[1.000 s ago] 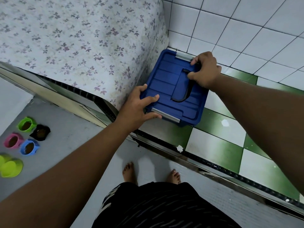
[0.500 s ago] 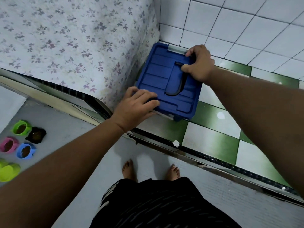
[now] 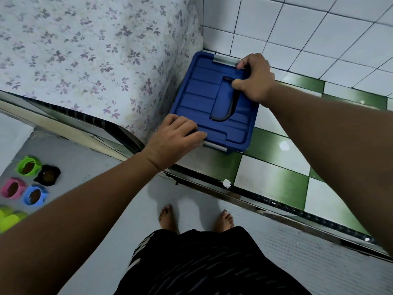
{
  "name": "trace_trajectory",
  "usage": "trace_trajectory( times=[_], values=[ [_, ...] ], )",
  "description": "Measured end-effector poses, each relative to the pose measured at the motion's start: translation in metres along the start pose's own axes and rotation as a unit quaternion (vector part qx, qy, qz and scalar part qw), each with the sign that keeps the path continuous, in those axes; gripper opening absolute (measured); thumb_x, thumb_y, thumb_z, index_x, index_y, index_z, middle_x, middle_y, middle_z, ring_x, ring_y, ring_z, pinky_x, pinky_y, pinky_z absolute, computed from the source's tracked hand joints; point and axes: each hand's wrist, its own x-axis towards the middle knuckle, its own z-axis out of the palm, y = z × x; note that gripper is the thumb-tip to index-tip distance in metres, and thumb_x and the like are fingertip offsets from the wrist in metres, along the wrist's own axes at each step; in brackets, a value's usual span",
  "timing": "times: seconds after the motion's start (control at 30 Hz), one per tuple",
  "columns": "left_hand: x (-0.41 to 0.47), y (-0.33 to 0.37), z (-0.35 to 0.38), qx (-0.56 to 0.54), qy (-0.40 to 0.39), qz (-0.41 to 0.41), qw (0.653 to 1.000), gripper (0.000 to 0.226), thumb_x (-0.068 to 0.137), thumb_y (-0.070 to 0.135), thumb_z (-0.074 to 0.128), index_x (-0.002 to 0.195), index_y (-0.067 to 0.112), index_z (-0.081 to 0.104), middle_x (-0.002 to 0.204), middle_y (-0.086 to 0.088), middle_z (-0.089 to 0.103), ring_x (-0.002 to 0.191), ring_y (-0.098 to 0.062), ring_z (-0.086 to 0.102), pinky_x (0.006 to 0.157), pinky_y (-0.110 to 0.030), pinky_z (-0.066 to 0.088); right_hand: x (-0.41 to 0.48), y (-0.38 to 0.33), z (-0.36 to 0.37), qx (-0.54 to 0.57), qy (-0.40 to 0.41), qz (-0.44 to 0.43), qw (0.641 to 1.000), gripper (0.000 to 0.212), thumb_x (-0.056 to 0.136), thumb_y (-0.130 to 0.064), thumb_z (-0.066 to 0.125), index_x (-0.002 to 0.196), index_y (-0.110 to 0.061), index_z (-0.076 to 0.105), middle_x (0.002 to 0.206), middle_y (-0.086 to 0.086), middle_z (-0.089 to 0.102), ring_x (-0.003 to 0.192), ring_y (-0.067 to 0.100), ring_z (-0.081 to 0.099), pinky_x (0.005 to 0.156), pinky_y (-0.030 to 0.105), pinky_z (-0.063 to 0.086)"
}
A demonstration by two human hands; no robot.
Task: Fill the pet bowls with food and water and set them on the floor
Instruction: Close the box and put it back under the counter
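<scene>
A blue lidded storage box [image 3: 204, 92] stands on the green and white tiled floor, pushed into the corner. My left hand [image 3: 176, 139] lies flat on the lid's near edge, fingers reaching over the grey near latch [image 3: 214, 146]. My right hand [image 3: 255, 79] grips the far right of the lid, fingers curled at the grey far latch [image 3: 225, 60] and thumb against the black handle [image 3: 231, 103]. Four small bowls holding brown food sit on the grey floor at the left: green [image 3: 28, 167], black [image 3: 47, 175], pink [image 3: 13, 188] and blue [image 3: 34, 195].
A floral cloth [image 3: 85, 50] covers a large block right beside the box's left side. A white tiled wall [image 3: 297, 28] is behind it. A metal sliding-door track [image 3: 255, 201] crosses the floor before my bare feet [image 3: 168, 218]. A lime-green container [image 3: 9, 218] lies at the far left.
My left hand went from gripping the lid's near corner to lying flat over the near latch. My right hand stayed at the far latch and handle. The view shifted slightly.
</scene>
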Motion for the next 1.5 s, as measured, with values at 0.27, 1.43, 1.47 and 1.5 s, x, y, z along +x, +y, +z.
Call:
trace_trajectory(
  times=[0.27,1.43,1.47,1.5],
  values=[
    [-0.001,-0.001,-0.006,0.012,-0.014,0.027,0.999,0.015,0.096,0.016,0.070,0.111,0.012,0.069,0.094,-0.010,0.069,0.081,-0.029,0.063,0.075,-0.040,0.047,0.001,0.002,0.002,-0.029,0.001,-0.012,1.000,0.040,0.067,-0.034,0.070,0.106,-0.028,0.059,0.120,-0.008,0.048,0.111,0.017,0.048,0.102,0.046,0.035],
    [0.040,0.102,-0.014,-0.632,0.206,-0.690,0.287,0.022,0.089,0.018,0.074,0.102,0.004,0.065,0.081,-0.011,0.076,0.070,-0.019,0.073,0.066,-0.028,0.063,-0.001,0.010,0.007,-0.101,-0.003,-0.048,0.994,0.040,0.077,-0.034,0.059,0.117,-0.032,0.054,0.136,-0.004,0.041,0.128,0.019,0.036,0.101,0.044,0.029],
    [0.041,0.100,-0.015,-0.627,0.200,-0.695,0.289,0.025,0.088,0.019,0.076,0.103,0.003,0.065,0.080,-0.011,0.076,0.069,-0.019,0.073,0.066,-0.028,0.063,-0.002,0.010,0.007,-0.102,-0.003,-0.046,0.994,0.040,0.077,-0.034,0.059,0.117,-0.032,0.054,0.136,-0.004,0.041,0.128,0.019,0.037,0.101,0.044,0.029],
    [0.043,0.098,-0.015,-0.622,0.197,-0.701,0.288,0.028,0.087,0.019,0.077,0.104,0.002,0.065,0.079,-0.011,0.076,0.068,-0.019,0.072,0.065,-0.027,0.063,-0.002,0.010,0.007,-0.104,-0.002,-0.046,0.993,0.040,0.077,-0.034,0.059,0.117,-0.032,0.054,0.136,-0.004,0.041,0.128,0.019,0.037,0.101,0.044,0.030]
  ],
)
